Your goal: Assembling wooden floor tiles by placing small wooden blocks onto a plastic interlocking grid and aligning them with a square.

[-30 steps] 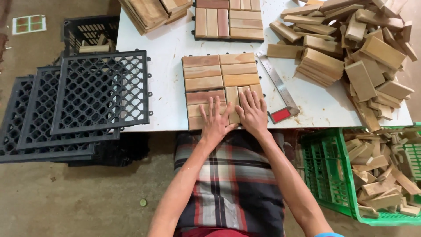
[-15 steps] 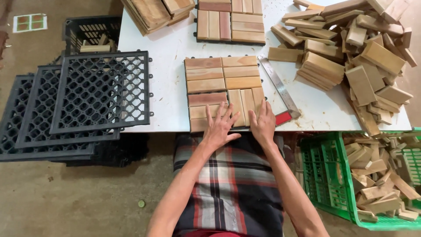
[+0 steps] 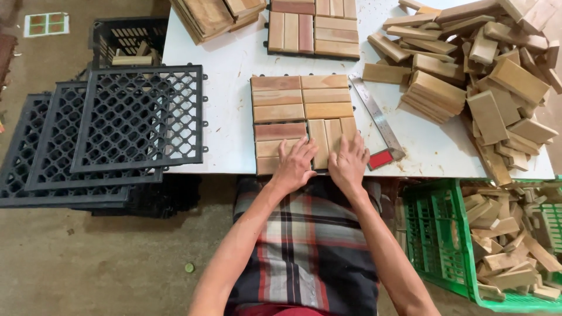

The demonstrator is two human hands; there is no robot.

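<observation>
A square tile of wooden slats [image 3: 301, 105] lies on the white table [image 3: 234, 64] near its front edge. My left hand [image 3: 294, 164] rests flat on the tile's lower slats, fingers spread. Beside it my right hand [image 3: 349, 162] presses flat on the upright slats at the tile's lower right corner. Neither hand holds anything. A metal ruler with a red end [image 3: 378, 124] lies just right of the tile.
Another finished slat tile [image 3: 313, 28] and a stack of tiles [image 3: 216, 14] sit at the table's far side. A heap of loose wooden slats [image 3: 480, 64] fills the right. Black plastic grids [image 3: 117, 134] are stacked left. A green crate [image 3: 462, 240] holds offcuts.
Both hands have slid a little toward the table's front edge and now lie lower on the tile. The tile itself has kept its place.
</observation>
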